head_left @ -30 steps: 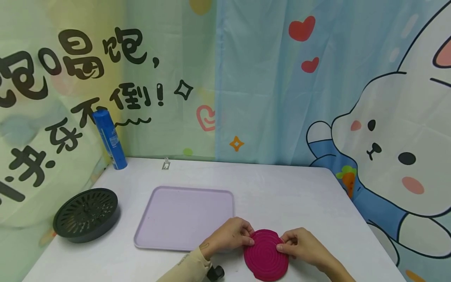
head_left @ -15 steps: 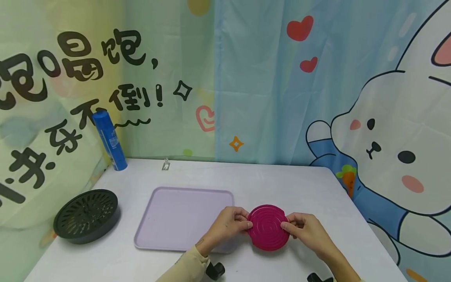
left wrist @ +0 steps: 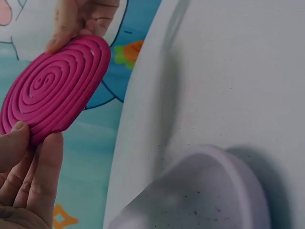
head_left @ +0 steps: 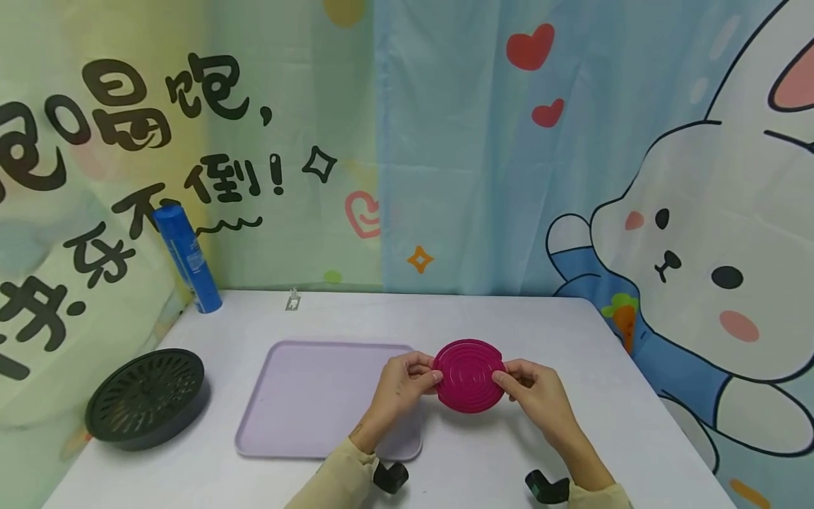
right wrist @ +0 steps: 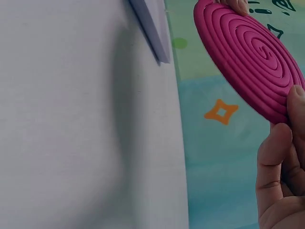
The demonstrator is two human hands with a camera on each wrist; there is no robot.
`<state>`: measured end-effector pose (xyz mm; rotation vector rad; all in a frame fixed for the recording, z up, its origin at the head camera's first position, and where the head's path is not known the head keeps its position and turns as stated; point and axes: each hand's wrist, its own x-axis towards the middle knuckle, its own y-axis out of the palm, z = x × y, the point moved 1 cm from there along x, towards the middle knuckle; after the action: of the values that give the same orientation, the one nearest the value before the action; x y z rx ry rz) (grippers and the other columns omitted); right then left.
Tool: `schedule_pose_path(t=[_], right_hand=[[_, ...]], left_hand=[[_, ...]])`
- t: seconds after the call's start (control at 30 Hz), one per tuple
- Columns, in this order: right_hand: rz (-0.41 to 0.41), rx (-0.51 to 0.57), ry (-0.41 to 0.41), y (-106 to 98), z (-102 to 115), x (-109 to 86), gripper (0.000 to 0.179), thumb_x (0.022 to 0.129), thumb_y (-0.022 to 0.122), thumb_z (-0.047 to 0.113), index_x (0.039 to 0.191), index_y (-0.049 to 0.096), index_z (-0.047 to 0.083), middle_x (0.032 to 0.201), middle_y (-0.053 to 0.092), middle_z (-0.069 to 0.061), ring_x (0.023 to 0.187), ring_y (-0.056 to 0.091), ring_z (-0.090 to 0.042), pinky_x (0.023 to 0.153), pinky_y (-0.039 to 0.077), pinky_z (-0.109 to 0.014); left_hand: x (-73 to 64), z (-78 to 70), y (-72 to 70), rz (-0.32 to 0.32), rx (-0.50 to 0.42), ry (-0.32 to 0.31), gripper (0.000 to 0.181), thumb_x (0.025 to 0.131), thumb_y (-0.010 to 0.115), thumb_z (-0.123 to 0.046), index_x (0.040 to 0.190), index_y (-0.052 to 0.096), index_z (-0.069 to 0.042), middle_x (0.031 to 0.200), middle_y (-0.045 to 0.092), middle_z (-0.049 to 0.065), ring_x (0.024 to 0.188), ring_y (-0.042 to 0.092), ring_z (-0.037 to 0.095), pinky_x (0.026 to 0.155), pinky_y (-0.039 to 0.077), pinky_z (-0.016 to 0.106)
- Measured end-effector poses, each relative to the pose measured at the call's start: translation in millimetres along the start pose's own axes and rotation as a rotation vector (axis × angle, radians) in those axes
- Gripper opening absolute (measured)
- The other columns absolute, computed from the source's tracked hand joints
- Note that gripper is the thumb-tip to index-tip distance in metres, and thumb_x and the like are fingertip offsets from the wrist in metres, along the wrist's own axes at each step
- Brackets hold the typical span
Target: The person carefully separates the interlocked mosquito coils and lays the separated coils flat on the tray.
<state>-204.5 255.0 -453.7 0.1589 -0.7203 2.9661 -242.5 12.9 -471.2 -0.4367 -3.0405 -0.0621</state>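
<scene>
Head view: flat magenta coiled-spiral disc, maybe clay, is up off the white table, just right of the pale purple rectangular tray. Left hand and right hand pinch opposite edges. Looks like a holding-it-up step; next move probably needs both grips kept even.

Left wrist: dark specks on the tray, invisible from the head.

Right wrist: crisp spiral centre, just blurry rings from the head.

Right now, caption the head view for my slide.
Left hand and right hand hold a magenta coil above the white table.
</scene>
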Motion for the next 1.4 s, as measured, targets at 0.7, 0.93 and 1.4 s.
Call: schedule_pose_path(t=[0.7,0.93,1.4], right_hand=[[-0.12,-0.112,-0.096,3,11,7.8,0.02,0.095,0.072,0.015,0.113,0.073,0.005,0.092,0.073,-0.007,0.083,0.063,-0.014,0.072,0.056,-0.017],[-0.201,-0.143,-0.116,5,9,6.9,0.016,0.092,0.074,0.012,0.107,0.074,0.006,0.089,0.075,-0.005,0.08,0.065,-0.01,0.071,0.055,-0.014],[-0.3,-0.129,-0.113,9,5,2.5,0.015,0.088,0.081,0.018,0.1,0.077,0.01,0.081,0.075,-0.003,0.067,0.065,-0.007,0.055,0.052,-0.021]], left_hand=[[1.8,-6.4,-1.7,-0.081,-0.029,0.039,0.016,0.093,0.068,0.002,0.106,0.069,0.01,0.095,0.072,0.021,0.077,0.07,0.012,0.074,0.064,0.034],[3.0,-5.5,-2.0,-0.107,-0.029,0.083,0.015,0.089,0.074,0.001,0.102,0.071,0.006,0.09,0.071,0.017,0.074,0.068,0.013,0.07,0.063,0.031],[2.3,-6.3,-0.1,-0.193,0.005,0.11,0.012,0.087,0.076,0.0,0.096,0.072,0.006,0.085,0.072,0.021,0.075,0.073,0.029,0.07,0.063,0.032]])
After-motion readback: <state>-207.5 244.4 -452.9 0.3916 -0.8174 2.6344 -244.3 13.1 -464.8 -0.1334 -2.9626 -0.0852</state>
